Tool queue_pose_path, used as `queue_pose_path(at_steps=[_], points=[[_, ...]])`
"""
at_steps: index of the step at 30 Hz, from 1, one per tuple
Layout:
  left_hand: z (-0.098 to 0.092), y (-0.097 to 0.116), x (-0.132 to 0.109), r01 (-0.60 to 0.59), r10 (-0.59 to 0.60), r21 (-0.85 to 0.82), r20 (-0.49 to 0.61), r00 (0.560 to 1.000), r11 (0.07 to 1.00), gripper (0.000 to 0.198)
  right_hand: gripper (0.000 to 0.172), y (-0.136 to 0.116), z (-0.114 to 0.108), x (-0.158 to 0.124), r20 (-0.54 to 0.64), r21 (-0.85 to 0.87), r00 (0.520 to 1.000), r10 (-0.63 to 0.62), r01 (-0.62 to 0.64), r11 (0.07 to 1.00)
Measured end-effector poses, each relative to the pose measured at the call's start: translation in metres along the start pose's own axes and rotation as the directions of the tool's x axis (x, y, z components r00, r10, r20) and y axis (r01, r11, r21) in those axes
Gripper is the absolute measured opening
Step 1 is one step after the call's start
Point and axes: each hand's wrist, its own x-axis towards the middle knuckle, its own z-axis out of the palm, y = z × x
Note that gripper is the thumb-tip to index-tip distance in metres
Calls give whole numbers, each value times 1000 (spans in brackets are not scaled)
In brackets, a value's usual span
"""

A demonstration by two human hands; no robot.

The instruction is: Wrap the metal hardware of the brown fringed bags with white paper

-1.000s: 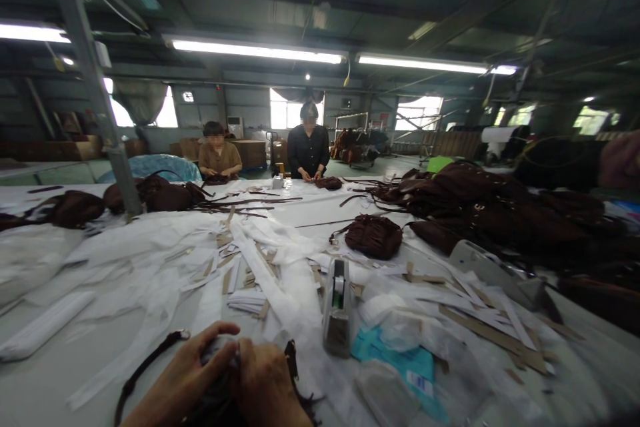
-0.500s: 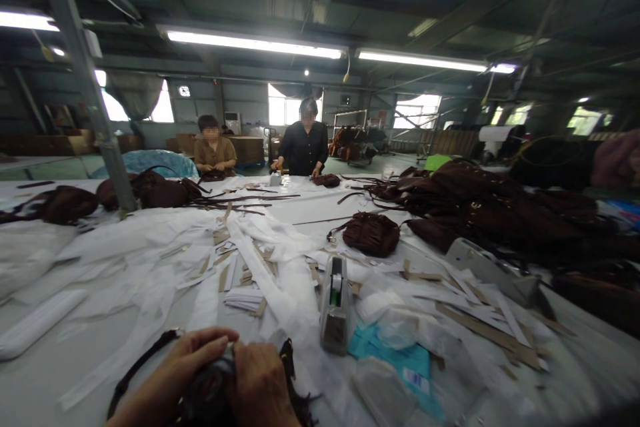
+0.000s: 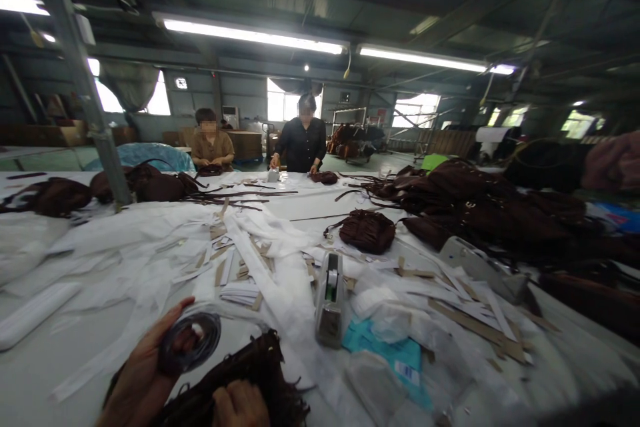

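My left hand (image 3: pixel 145 367) is closed round a greyish, shiny roll of clear tape (image 3: pixel 216 340), its fingers partly seen through the open core. A thin translucent strip trails from the top of the roll to the right. Just below it lies a dark brown fringed bag (image 3: pixel 267 373), ragged along its right edge and partly cut off by the bottom of the view. My right hand (image 3: pixel 241 405) presses on the bag with curled fingers, gripping its dark material. A grey tape dispenser (image 3: pixel 330 320) stands to the right of both hands.
White tissue (image 3: pixel 280 273), cardboard strips (image 3: pixel 483 330) and a blue packet (image 3: pixel 383 353) litter the table. A gathered brown bag (image 3: pixel 367 231) sits beyond the dispenser. More brown bags (image 3: pixel 480 213) are heaped at right. A metal post (image 3: pixel 103 127) rises at left. Two people work across the table.
My hands have moved apart. The left now holds the roll up in plain sight, while the right has shifted down onto the bag. More of the fringed bag shows.
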Motion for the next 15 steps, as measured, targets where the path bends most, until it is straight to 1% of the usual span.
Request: queue_pose_path(at_steps=[2, 5, 7, 10, 11, 13, 14, 15], points=[[-3, -5, 0, -1, 1, -1, 7, 1000, 1000, 25, 26, 2, -2, 4, -4, -1, 1000, 6, -6, 1000], [-12, -10, 0, -26, 26, 3, 59, 998, 1000, 24, 33, 4, -7, 9, 12, 45, 1000, -16, 15, 999], [-16, -12, -1, -58, 56, 25, 75, 996, 998, 26, 41, 6, -12, 11, 73, 82, 997, -26, 20, 996], [-20, -12, -3, -94, 90, 59, 60, 994, 994, 29, 48, 9, -23, 17, 169, 184, 985, -32, 0, 983], [-21, -11, -4, -95, 92, 69, 55, 994, 993, 30, 48, 10, -29, 23, 171, 245, 985, -29, -14, 969], [-24, -10, -5, -83, 77, 97, 59, 995, 992, 36, 41, 10, -47, 43, 151, 360, 989, 8, -62, 931], [-25, -10, -6, -71, 64, 117, 64, 996, 991, 38, 36, 9, -59, 58, 134, 404, 990, 40, -91, 910], [-25, -10, -7, -61, 52, 138, 70, 996, 989, 40, 30, 7, -71, 76, 141, 407, 988, 64, -117, 906]])
